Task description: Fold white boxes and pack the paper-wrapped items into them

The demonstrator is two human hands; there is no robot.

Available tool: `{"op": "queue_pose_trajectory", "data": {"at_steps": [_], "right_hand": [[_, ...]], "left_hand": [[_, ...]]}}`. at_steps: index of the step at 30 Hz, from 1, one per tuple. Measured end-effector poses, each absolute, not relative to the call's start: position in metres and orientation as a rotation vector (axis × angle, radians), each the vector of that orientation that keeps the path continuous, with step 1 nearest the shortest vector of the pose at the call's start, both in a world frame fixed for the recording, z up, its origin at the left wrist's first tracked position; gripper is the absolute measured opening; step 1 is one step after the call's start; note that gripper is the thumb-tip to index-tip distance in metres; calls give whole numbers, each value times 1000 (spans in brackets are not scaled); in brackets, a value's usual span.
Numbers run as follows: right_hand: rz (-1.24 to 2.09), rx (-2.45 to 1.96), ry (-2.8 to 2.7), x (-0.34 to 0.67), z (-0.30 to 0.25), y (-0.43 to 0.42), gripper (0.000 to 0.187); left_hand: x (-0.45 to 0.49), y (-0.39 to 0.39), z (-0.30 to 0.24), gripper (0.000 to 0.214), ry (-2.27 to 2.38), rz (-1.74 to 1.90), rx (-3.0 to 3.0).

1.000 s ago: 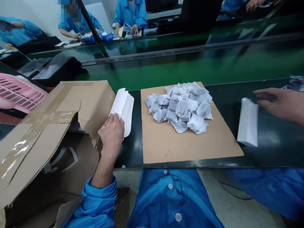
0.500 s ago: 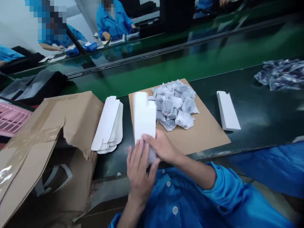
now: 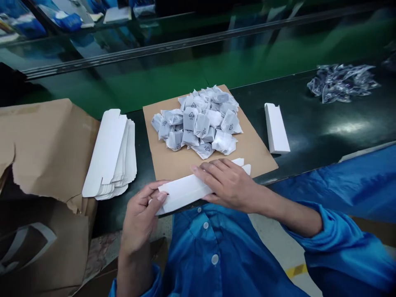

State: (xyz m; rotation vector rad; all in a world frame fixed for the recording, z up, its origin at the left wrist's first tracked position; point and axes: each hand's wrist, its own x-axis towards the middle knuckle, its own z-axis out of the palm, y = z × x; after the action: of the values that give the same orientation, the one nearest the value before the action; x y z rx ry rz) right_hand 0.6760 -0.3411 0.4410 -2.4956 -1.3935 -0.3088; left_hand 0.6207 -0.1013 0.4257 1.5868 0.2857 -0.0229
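Note:
A long white carton point(image 3: 185, 190) lies sideways between my two hands, just over the table's near edge. My left hand point(image 3: 144, 212) pinches its left end between thumb and fingers. Fingers of my right hand point(image 3: 227, 183) wrap over its right part, where open flaps stick out beyond the hand. Behind it, a pile of small white plastic packets point(image 3: 198, 119) with printed recycling marks rests on a brown cardboard sheet point(image 3: 253, 159). To the left lies a stack of flat white cartons point(image 3: 108, 152). A folded white box point(image 3: 276, 130) sits to the right of the sheet.
A torn brown cardboard box point(image 3: 46, 144) stands open at the left. Clear plastic bags with dark contents point(image 3: 342, 82) lie at the far right of the dark green table point(image 3: 312, 136). Blue fabric point(image 3: 355, 185) borders the right edge. A raised green ledge point(image 3: 130, 88) runs along the back.
The white carton has turned from upright to lying sideways and come lower. My left hand has shifted to its left end, my right hand over its right part. The view has tilted downward.

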Motion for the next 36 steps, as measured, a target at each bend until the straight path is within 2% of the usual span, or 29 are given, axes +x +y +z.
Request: {"op": "queue_pose_trajectory", "data": {"at_steps": [4,15,23,33,36], "right_hand": [[-254,-2370,-1481,685,431,-352,63],[-318,-2444,-1524,687,432,-357,58],[-212,-2353,-1492,689,433,-358,61],[-291,-2489,-1513,684,436,-355,57],[-420,-2540,-1522,678,437,-351,47]], "left_hand": [[621,-85,434,30,108,-283,1785],[627,-92,423,20,41,7,2011],[623,-88,413,21,70,-134,1663],[637,-101,418,13,85,-64,1869],[642,-99,418,8,79,7,1974]]}}
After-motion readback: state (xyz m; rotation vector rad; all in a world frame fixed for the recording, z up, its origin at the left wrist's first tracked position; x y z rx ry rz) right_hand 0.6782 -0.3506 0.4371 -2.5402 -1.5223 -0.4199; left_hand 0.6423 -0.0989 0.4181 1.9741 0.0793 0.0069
